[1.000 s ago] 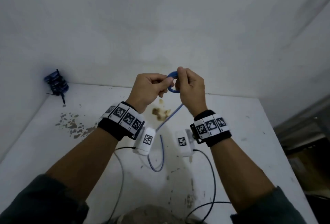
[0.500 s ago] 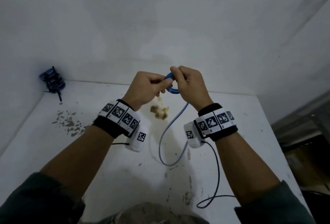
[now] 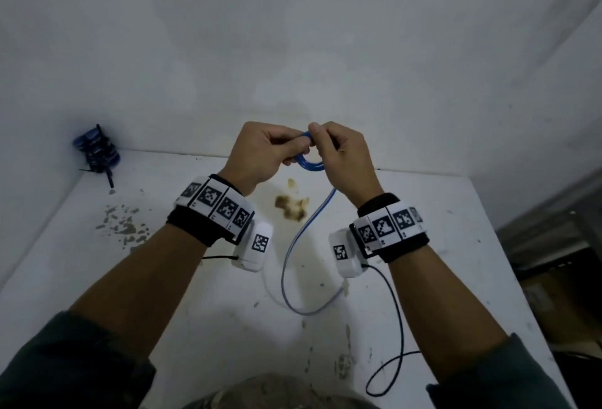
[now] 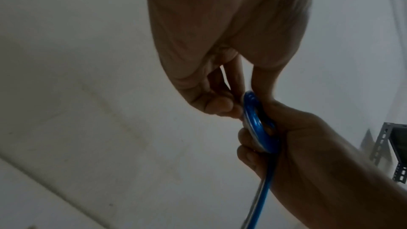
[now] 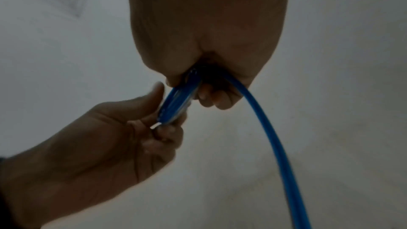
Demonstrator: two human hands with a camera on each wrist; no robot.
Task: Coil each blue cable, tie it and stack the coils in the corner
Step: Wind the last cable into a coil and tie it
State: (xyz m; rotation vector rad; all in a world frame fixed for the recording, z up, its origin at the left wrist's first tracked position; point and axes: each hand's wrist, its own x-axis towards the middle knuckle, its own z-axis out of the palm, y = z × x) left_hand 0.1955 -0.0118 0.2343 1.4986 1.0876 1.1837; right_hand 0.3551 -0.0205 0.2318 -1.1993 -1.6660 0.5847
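A thin blue cable [image 3: 306, 161] is wound into a small tight coil at the upper centre of the frame, raised above the white desk [image 3: 456, 245]. Its loose tail drops from the coil down the middle of the frame, curves in a wide U on the desk and ends near the centre. A stack of tied blue coils [image 3: 96, 151] sits in the desk's upper-left corner.

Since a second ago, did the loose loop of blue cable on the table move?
Yes. The blue cable loop has swung toward the right hand, away from the left wrist camera, judged against the brown stain on the table.
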